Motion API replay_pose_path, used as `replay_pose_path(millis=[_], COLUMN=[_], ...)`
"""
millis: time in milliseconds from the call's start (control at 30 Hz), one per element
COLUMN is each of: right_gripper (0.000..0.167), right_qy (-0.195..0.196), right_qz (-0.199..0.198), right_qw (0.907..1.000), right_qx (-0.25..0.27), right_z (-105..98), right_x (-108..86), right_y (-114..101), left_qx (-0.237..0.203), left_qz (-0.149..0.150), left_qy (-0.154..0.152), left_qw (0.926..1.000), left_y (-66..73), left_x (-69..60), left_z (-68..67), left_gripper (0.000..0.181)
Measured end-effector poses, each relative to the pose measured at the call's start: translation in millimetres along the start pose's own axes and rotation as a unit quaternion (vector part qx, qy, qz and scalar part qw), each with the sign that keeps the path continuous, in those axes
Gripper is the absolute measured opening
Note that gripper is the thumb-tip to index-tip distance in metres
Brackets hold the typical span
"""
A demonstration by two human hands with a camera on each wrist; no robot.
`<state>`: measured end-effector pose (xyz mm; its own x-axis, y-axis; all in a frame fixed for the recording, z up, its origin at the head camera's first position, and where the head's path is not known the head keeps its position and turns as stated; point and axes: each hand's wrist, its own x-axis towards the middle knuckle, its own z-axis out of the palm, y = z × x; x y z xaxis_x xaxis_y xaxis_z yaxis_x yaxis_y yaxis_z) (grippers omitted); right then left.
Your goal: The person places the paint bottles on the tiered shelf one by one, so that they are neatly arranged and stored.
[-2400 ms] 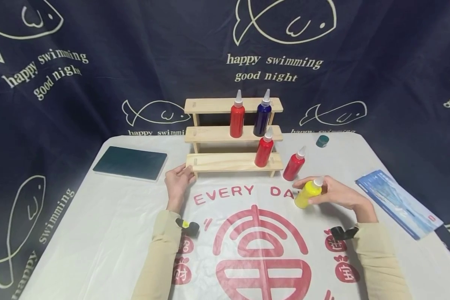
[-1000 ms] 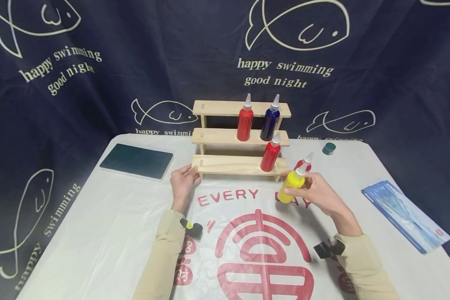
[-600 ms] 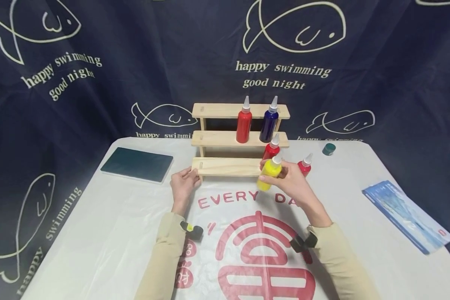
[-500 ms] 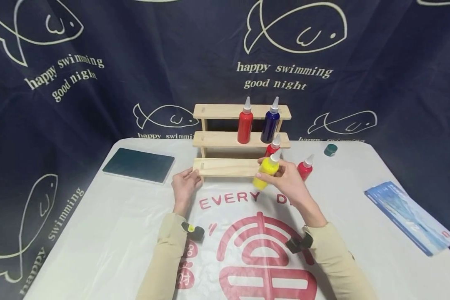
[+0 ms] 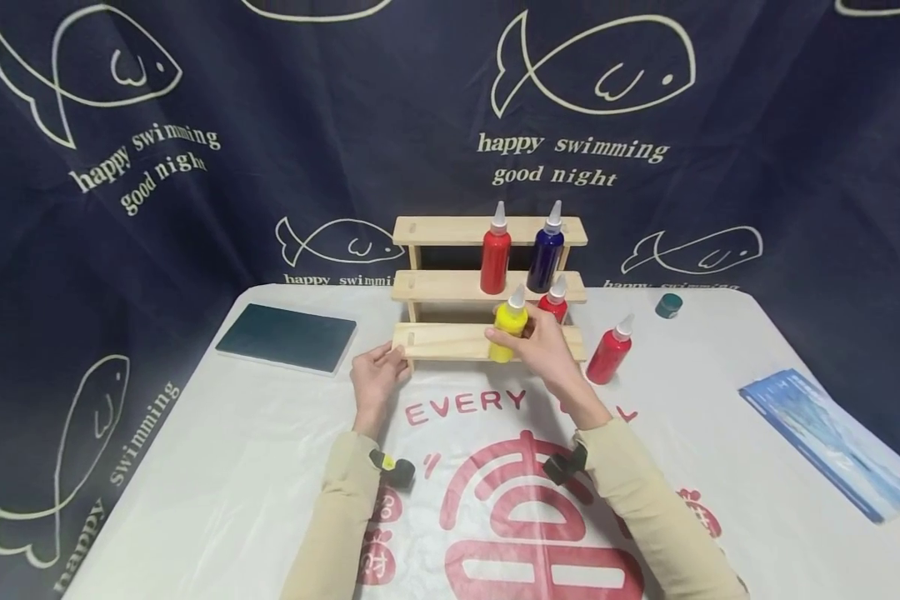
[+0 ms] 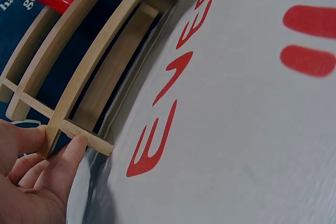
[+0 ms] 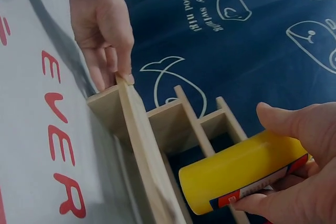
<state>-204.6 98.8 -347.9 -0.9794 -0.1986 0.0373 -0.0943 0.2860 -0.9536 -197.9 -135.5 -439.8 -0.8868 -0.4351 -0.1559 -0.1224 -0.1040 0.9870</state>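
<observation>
In the head view, my right hand (image 5: 547, 346) holds a yellow squeeze bottle (image 5: 508, 333) with a pointed nozzle in front of the wooden three-tier rack (image 5: 446, 286), at its lowest tier. Thumb and fingers wrap the bottle (image 7: 241, 171) in the right wrist view; whether its base touches the board is unclear. My left hand (image 5: 377, 379) pinches the lowest board's left end, thumb above and fingers below (image 6: 73, 153). The middle tier bears a red bottle (image 5: 495, 262) and a dark blue bottle (image 5: 546, 258). Behind my right hand, another red bottle (image 5: 553, 307) is partly hidden.
One more red bottle (image 5: 610, 354) stands on the white-covered table right of the rack. Beyond it sit a small dark green jar (image 5: 669, 306) and a blue printed leaflet (image 5: 832, 442). A flat dark-topped box (image 5: 287, 337) lies left. A navy curtain (image 5: 390, 100) hangs behind.
My right hand has carried the yellow bottle left and up from beside the red bottle on the table to the lowest tier. My left hand has stayed on the rack's end.
</observation>
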Motion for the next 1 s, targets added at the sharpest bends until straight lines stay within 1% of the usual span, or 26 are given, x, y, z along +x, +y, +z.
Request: replay_pose_path(millis=[133,333,533,667,833,1000], right_gripper=[0.044,0.046,0.044,0.043,0.043,0.042], right_qy=[0.005,0.011,0.021,0.029,0.024,0.022], right_qz=[0.012,0.029,0.034,0.04,0.045,0.04], right_qw=[0.9998,0.9991,0.9985,0.9979,0.9977,0.9981], right_qx=[-0.016,-0.031,-0.038,-0.043,-0.044,-0.042], right_z=[5,9,12,11,12,12], right_x=[7.3,13.7,19.1,20.0,21.5,25.5], right_y=[1,6,8,11,14,14], left_qx=[0.0,0.002,0.003,-0.002,-0.004,0.002], left_qz=[0.003,0.007,0.007,0.004,0.005,0.014], left_qy=[0.001,0.001,0.004,-0.005,-0.004,0.002], left_qw=[1.0,1.0,1.0,1.0,1.0,0.9999], left_y=[-2.0,-1.5,-2.2,-3.3,-4.1,-2.8], left_x=[-0.4,-0.1,0.5,0.2,-1.1,0.4], left_z=[2.3,3.3,1.7,1.8,1.5,1.2], left_gripper=[0.033,0.032,0.032,0.034,0.034,0.034])
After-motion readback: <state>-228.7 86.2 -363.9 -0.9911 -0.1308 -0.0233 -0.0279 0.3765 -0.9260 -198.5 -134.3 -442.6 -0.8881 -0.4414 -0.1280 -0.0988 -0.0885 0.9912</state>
